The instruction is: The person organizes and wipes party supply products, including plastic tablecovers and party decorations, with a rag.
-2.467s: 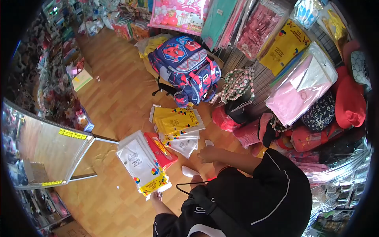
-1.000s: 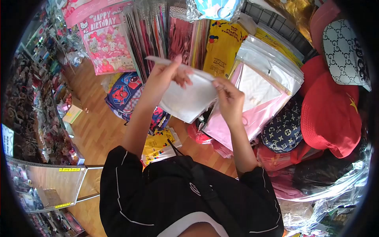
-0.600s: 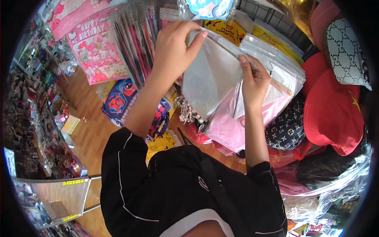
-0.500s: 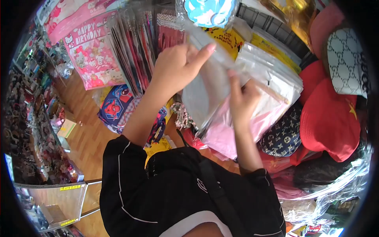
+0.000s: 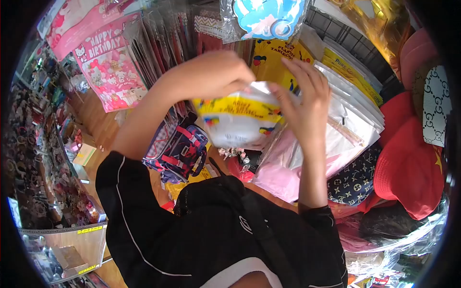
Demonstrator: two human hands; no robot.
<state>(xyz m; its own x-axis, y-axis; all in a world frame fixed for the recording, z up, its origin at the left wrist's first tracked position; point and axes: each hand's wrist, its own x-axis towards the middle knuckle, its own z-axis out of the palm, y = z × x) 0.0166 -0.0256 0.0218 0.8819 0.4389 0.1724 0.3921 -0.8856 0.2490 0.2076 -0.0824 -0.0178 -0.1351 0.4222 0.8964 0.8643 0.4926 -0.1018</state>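
Note:
My left hand (image 5: 223, 72) is closed on the top edge of a flat plastic tablecover packet (image 5: 235, 125), which has a yellow printed band over a white lower part. The packet hangs tilted and slightly blurred in front of the rack. Beside its upper right corner is my right hand (image 5: 307, 98), fingers raised and apart, thumb close to the packet's edge. Behind my right wrist stands a stack of clear-wrapped white and pink packets (image 5: 336, 125). A yellow tablecover packet (image 5: 276, 60) hangs behind, between my hands.
Pink Happy Birthday bags (image 5: 108, 67) hang at the left, by a row of thin packets (image 5: 158, 48). A blue cloud-shaped item (image 5: 271, 19) hangs above. Red caps (image 5: 408, 163) and a dark patterned cap (image 5: 355, 177) crowd the right. A purple backpack (image 5: 180, 149) is below my left arm.
A clear, whitish packet was between my hands; now the yellow-banded tablecover packet shows there, held by my left hand. My right hand has risen and its fingers have spread.

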